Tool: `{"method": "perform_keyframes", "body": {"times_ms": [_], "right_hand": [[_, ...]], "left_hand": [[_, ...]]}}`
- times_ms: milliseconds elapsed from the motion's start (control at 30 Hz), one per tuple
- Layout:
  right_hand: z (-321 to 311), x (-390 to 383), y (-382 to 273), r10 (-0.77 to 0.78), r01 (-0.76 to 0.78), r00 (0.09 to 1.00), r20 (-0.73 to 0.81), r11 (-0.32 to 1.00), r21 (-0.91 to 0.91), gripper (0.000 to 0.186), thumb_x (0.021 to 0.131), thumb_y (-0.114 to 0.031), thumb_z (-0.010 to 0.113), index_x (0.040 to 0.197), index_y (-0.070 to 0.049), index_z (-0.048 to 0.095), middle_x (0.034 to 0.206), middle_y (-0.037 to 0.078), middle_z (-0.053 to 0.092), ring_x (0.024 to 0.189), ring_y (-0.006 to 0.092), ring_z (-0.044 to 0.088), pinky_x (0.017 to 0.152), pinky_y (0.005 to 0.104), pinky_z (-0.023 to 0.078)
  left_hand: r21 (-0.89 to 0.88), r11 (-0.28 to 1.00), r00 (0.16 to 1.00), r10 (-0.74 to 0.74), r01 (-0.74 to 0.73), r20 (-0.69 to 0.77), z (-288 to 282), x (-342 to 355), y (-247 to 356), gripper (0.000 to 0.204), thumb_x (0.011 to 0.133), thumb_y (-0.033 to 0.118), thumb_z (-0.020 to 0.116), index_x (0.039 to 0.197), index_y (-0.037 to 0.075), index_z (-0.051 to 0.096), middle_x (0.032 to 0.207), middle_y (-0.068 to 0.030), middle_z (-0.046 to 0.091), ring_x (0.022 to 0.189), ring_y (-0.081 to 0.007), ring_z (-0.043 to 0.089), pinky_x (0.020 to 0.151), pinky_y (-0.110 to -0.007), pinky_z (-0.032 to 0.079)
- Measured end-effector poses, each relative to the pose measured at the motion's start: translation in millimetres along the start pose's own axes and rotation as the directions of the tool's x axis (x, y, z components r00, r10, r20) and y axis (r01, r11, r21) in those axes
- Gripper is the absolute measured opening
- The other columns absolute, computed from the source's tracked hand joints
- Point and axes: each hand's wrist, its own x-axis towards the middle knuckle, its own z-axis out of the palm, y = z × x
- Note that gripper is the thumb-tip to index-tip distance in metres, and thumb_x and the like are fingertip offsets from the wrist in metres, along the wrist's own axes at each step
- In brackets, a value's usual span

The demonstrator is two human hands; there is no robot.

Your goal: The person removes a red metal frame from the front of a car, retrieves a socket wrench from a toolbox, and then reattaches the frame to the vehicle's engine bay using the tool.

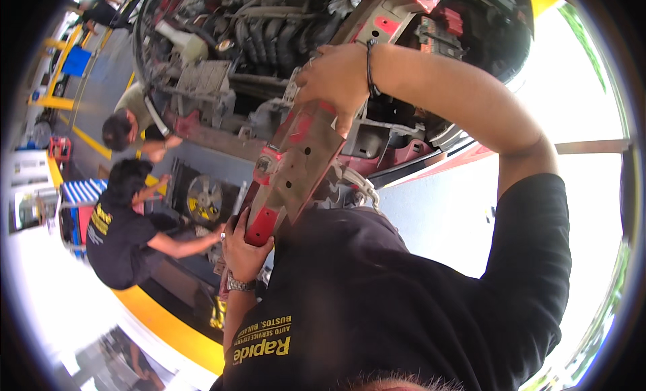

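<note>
A long metal car crossmember, grey and dusty with red painted patches, slants across the front of an open engine bay. It looks like a radiator support. My left hand, with a metal watch on the wrist, grips its lower end, thumb and fingers around the red tip. Higher up, my right hand, with a dark band at the wrist, is wrapped over the same crossmember. Its far end reaches above the engine bay. My fingers' undersides are hidden behind the metal.
An engine and a battery lie beyond the bar. A chain hangs beside it. At left, a crouching co-worker reaches toward a radiator fan; another person bends behind. A blue-and-white striped surface stands farther left.
</note>
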Motion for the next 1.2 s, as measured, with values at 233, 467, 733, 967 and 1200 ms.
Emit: {"method": "perform_keyframes", "body": {"times_ms": [233, 467, 733, 967, 1200], "right_hand": [[-6, 13, -34, -0.112, 0.108, 0.994, -0.003, 0.968, -0.226, 0.085, 0.068, -0.048, 0.081, 0.143, -0.019, 0.055, 0.127, 0.010, 0.065, 0.114, 0.0340, 0.064, 0.100, 0.0547, 0.045], [-17, 23, -48, -0.216, 0.210, 0.973, -0.083, 0.975, -0.078, 0.062, 0.072, -0.017, 0.067, 0.133, -0.014, 0.065, 0.107, 0.015, 0.072, 0.101, 0.0363, 0.066, 0.088, 0.0436, 0.054], [11, -18, -70, -0.101, 0.073, 0.804, -0.586, 0.995, -0.071, 0.025, 0.077, -0.024, 0.078, 0.093, -0.006, 0.070, 0.087, 0.015, 0.066, 0.081, 0.0363, 0.065, 0.072, 0.0472, 0.053], [113, -40, -137, 0.901, 0.032, 0.402, -0.161, 0.162, 0.986, 0.061, 0.085, -0.054, 0.077, 0.094, 0.007, 0.071, 0.081, 0.016, 0.070, 0.070, 0.0206, 0.065, 0.057, 0.0371, 0.052], [125, 46, -154, 0.841, 0.469, 0.523, -0.141, -0.145, 0.871, 0.127, 0.072, -0.056, 0.088, 0.151, 0.014, 0.019, 0.140, 0.029, 0.051, 0.129, 0.0300, 0.054, 0.109, 0.0386, 0.044]], "left_hand": [[-0.227, 0.972, 0.996, -0.049, 0.066, 0.080, 12, -62, -30, 0.090, 0.056, 0.018, 0.089, 0.137, 0.001, 0.055, 0.125, -0.0198, 0.065, 0.114, -0.0344, 0.064, 0.099, -0.041, 0.050], [-0.512, 0.819, 0.958, -0.151, 0.259, 0.244, 17, -80, -48, 0.084, 0.059, 0.018, 0.087, 0.135, -0.001, 0.057, 0.118, -0.0206, 0.070, 0.109, -0.0309, 0.069, 0.096, -0.038, 0.053], [-0.494, 0.843, 0.968, -0.115, 0.215, 0.225, 33, -97, -54, 0.084, 0.059, 0.016, 0.086, 0.136, -0.001, 0.057, 0.116, -0.0198, 0.071, 0.107, -0.0285, 0.070, 0.095, -0.037, 0.052], [-0.642, 0.725, 0.969, -0.177, 0.248, 0.175, 66, -115, -73, 0.083, 0.063, 0.014, 0.087, 0.137, -0.002, 0.055, 0.120, -0.0182, 0.069, 0.108, -0.0278, 0.069, 0.096, -0.037, 0.052], [-0.527, 0.832, 0.985, -0.155, 0.171, 0.074, 80, -114, -81, 0.084, 0.063, 0.018, 0.087, 0.137, -0.001, 0.054, 0.125, -0.0204, 0.065, 0.114, -0.0338, 0.065, 0.098, -0.041, 0.050]]}}
